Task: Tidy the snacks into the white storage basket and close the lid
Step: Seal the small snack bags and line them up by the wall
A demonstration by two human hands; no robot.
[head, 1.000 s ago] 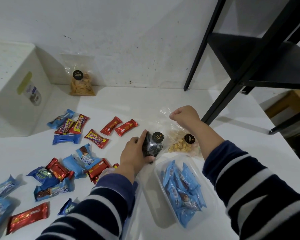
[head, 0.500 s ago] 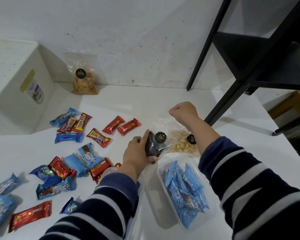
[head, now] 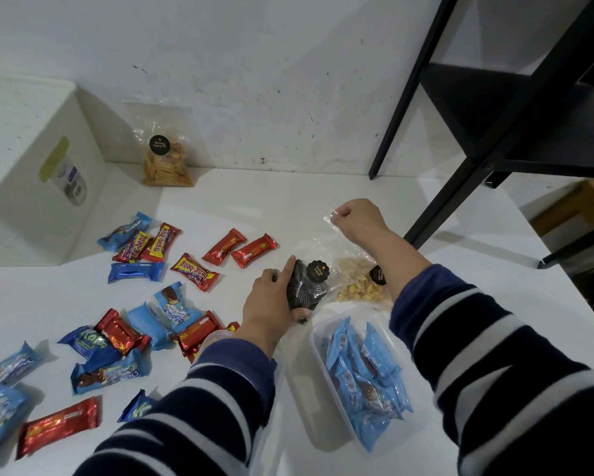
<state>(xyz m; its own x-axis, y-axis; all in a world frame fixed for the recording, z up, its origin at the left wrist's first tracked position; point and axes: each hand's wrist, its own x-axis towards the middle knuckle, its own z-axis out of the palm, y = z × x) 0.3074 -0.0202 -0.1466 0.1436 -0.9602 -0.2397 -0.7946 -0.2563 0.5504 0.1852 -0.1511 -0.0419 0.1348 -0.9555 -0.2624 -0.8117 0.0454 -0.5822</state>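
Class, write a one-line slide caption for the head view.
Left hand grips a dark snack bag, right hand pinches a clear cracker bag; wrapped bars lie scattered.

- Bare table (head: 288,201) lies open at 12 o'clock.
- Scattered wrappers (head: 192,276) crowd 9 o'clock.
- Black shelf frame (head: 460,180) blocks 2 o'clock.

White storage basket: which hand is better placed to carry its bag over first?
Left, probably. The left hand grips the dark snack bag and sits nearer the white storage basket; the right hand pinches the clear bag farther away.
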